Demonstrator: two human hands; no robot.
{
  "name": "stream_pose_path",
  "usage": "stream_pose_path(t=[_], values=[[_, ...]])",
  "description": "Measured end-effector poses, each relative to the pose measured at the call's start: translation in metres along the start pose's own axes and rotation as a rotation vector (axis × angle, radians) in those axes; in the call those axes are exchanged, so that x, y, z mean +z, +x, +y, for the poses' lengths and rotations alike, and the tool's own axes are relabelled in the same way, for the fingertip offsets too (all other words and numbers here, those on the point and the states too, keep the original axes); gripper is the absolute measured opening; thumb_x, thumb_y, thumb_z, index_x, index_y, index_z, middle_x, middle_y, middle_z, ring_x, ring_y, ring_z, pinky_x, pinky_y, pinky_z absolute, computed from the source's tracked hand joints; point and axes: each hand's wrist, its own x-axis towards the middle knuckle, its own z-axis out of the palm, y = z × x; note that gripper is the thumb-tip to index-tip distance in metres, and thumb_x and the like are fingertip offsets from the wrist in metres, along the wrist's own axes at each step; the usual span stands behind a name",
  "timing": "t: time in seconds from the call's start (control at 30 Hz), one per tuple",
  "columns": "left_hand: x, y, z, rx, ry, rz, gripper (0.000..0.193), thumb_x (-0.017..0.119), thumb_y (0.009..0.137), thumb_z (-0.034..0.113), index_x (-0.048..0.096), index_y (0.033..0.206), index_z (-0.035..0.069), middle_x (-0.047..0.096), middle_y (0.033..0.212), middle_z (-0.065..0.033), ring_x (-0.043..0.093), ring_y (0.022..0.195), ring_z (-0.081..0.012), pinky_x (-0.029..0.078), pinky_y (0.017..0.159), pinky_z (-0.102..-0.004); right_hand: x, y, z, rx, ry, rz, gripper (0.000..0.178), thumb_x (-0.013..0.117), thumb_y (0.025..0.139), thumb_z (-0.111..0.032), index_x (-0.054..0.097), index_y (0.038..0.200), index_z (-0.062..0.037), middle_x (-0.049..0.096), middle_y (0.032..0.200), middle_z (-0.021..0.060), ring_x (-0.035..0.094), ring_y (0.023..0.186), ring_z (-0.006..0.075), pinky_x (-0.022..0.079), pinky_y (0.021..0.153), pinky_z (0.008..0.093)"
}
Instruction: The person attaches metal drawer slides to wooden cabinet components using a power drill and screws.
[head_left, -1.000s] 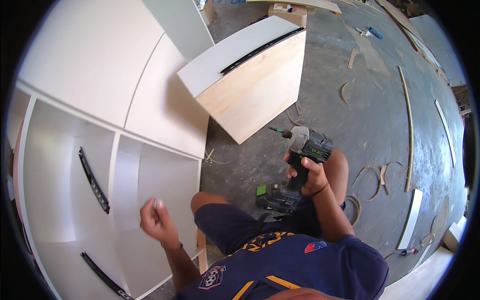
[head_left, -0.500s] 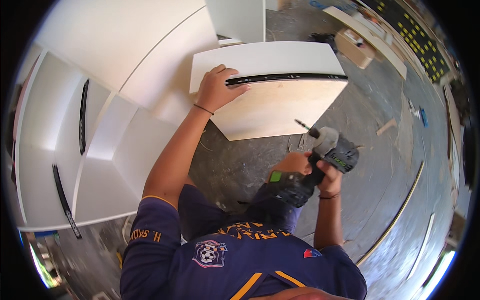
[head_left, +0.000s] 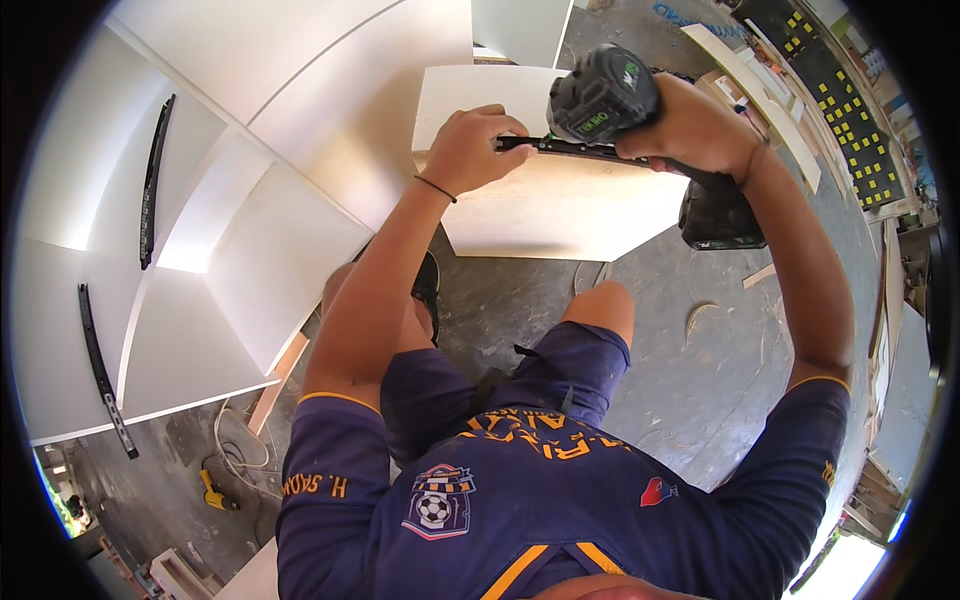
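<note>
A white drawer box (head_left: pixel 565 205) stands in front of me, with a black drawer slide (head_left: pixel 578 149) lying along its edge. My left hand (head_left: pixel 474 152) pinches the left end of this slide between thumb and fingers, against the box. Closed around the grip of a black cordless drill (head_left: pixel 603 98) is my right hand (head_left: pixel 708 128). The drill is held over the slide, right of my left fingers. Its body hides the bit's tip and part of the rail, so contact with a screw cannot be seen.
At left is a white cabinet carcass (head_left: pixel 250 250) with black slides (head_left: pixel 157 185) fixed inside. A yellow tool (head_left: pixel 217 492) and a cable lie on the floor at lower left. Boards (head_left: pixel 752 95) lean at the far right. A wood offcut (head_left: pixel 759 276) lies on the grey floor.
My right hand has raised the drill from beside my knee up and forward to the slide. My left hand stays at the slide's left end. My view has shifted slightly.
</note>
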Motion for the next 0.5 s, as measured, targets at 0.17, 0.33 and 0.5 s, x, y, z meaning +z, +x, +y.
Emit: stream_pose_path(t=[0.17,0.33,0.5], values=[[-0.001,-0.001,0.006,-0.053,0.069,-0.040,0.021,0.070,0.075,0.029,0.069,0.084,0.011,0.059,0.074,-0.0025,0.056,0.067,-0.0221,0.043,0.071,-0.0346,-0.002,0.025,-0.004,0.080,-0.081,-0.054,0.026,0.069,0.066,-0.011,0.063,0.087,0.0033,0.061,0.066,0.0064,0.057,0.048,0.0122,0.048,0.048,0.0255],[-0.003,-0.004,0.005,-0.106,0.104,-0.083,0.019,0.068,0.076,0.030,0.069,0.084,0.013,0.061,0.078,-0.0010,0.059,0.074,-0.0207,0.043,0.078,-0.0346,-0.004,0.032,-0.011,0.093,-0.134,-0.091,0.025,0.068,0.064,-0.011,0.065,0.085,0.0018,0.062,0.066,0.0063,0.057,0.049,0.0128,0.049,0.050,0.0251],[-0.004,-0.004,0.005,-0.111,0.113,-0.088,0.018,0.068,0.075,0.030,0.069,0.083,0.014,0.062,0.078,-0.0005,0.059,0.076,-0.0198,0.042,0.079,-0.0342,-0.004,0.040,-0.028,0.140,-0.273,-0.142,0.023,0.067,0.064,-0.007,0.060,0.084,0.0024,0.060,0.062,0.0070,0.057,0.046,0.0135,0.046,0.046,0.0268]])
